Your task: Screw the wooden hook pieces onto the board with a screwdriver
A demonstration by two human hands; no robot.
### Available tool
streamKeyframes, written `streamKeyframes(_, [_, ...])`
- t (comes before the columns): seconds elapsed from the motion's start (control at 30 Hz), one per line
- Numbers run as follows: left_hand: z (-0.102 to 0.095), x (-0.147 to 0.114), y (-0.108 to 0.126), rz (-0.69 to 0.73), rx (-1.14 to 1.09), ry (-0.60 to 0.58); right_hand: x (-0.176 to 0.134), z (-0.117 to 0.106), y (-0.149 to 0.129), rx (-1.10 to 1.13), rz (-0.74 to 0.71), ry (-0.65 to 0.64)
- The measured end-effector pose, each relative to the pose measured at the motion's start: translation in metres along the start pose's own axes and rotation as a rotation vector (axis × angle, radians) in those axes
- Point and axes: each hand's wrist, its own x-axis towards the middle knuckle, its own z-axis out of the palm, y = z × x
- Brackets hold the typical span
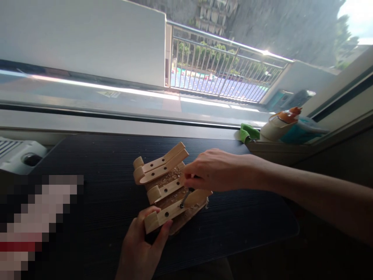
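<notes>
On the dark table lies a wooden assembly (pixel 171 207) of several pale, bent strips with rounded end blocks and dark screw holes. Wood shavings (pixel 171 177) lie between the strips. My left hand (pixel 142 241) grips the near end of the front strip, its thumb on the near side and fingers behind. Above the strips, my right hand (pixel 211 170) is closed round a thin dark metal tool (pixel 185 198), which looks like a hex key. Its tip reaches down to a hole in the front strip. The tool's upper part is hidden by my fingers.
The dark table (pixel 96 163) meets a window sill at the back. On the right stand a white container (pixel 274 127) and a green cloth (pixel 247 133). A white device (pixel 21 153) is at the left, above a pixelated area. Outside is a metal railing (pixel 224 66).
</notes>
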Motion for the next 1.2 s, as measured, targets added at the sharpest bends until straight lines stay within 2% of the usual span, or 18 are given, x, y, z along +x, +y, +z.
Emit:
streamKeyframes(0.13, [0.0, -0.001, 0.0, 0.0, -0.004, 0.014, -0.008, -0.004, 0.005, 0.103, -0.063, -0.029])
streamKeyframes(0.4, [-0.001, -0.001, -0.002, 0.031, 0.006, 0.007, -0.011, -0.004, 0.002, 0.133, -0.09, 0.0])
streamKeyframes(0.63, [-0.001, -0.001, -0.001, 0.024, 0.014, 0.001, -0.009, -0.002, 0.0, 0.103, -0.098, -0.015])
streamKeyframes(0.87, [-0.001, 0.001, 0.001, 0.044, 0.001, 0.007, -0.004, 0.004, -0.007, -0.03, -0.102, -0.016])
streamKeyframes(1.0, [0.0, 0.001, 0.0, 0.048, 0.016, 0.02, -0.001, 0.008, -0.002, 0.014, 0.014, -0.018])
streamKeyframes(1.1, [0.0, 0.001, -0.001, 0.075, 0.026, 0.036, -0.007, 0.005, 0.002, -0.034, 0.116, -0.049])
streamKeyframes(1.2, [0.0, 0.0, -0.001, 0.077, 0.045, 0.028, -0.014, -0.003, 0.001, 0.004, 0.035, -0.057])
